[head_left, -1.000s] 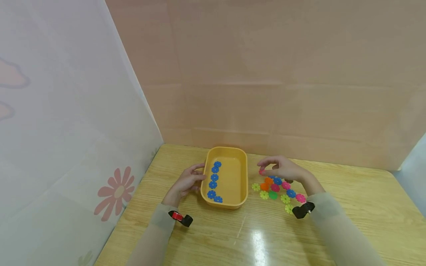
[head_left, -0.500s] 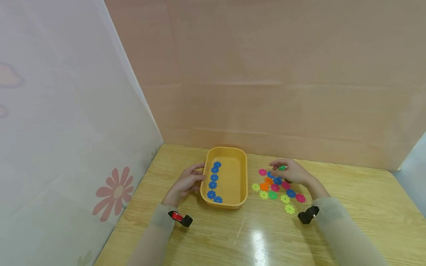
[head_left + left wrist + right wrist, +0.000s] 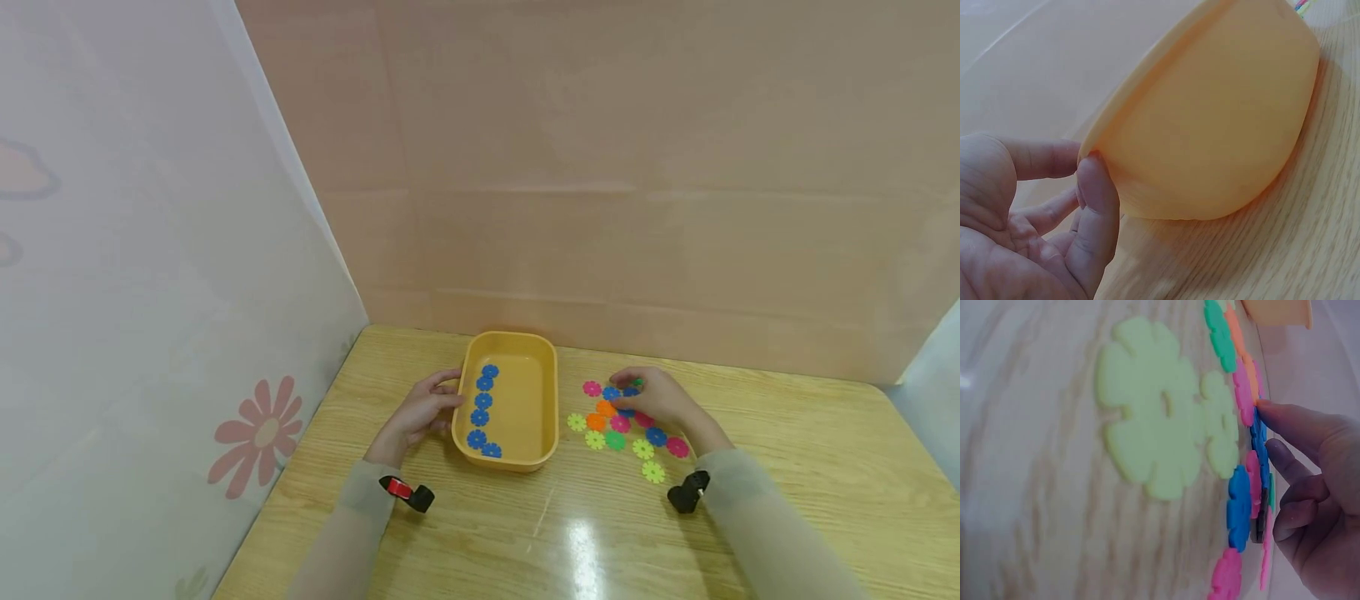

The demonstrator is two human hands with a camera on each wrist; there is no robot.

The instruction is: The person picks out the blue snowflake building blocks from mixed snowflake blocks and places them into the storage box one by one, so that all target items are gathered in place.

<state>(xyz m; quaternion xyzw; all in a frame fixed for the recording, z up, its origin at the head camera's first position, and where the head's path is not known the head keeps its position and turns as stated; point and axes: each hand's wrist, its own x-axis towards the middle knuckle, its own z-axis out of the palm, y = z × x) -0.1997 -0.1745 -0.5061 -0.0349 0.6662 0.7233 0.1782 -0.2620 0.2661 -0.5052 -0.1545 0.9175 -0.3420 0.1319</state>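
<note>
In the head view my left hand (image 3: 422,410) pinches the left rim of a yellow plastic tray (image 3: 553,400), thumb on its outer wall. Blue flower-shaped discs (image 3: 483,401) lie in a column along the tray's left side. My right hand (image 3: 660,398) is over a spread of coloured flower discs to the right of the tray, thumb and forefinger apart. Near its fingertips lie blue discs (image 3: 611,393) and an orange disc (image 3: 605,407). In the right wrist view the thumb tip touches or nearly touches a blue disc (image 3: 1257,434). The palm hides some discs.
Yellow-green discs (image 3: 642,449), pink discs (image 3: 677,447) and a green disc (image 3: 615,440) lie loose on the wooden table (image 3: 480,533). A paper-like backdrop (image 3: 600,250) stands behind the table, and a flower-printed sheet (image 3: 187,333) hangs at the left.
My right hand has let go of a pink disc, left on the table near the tray, and has moved right over the blue discs. My left hand and the tray have not moved.
</note>
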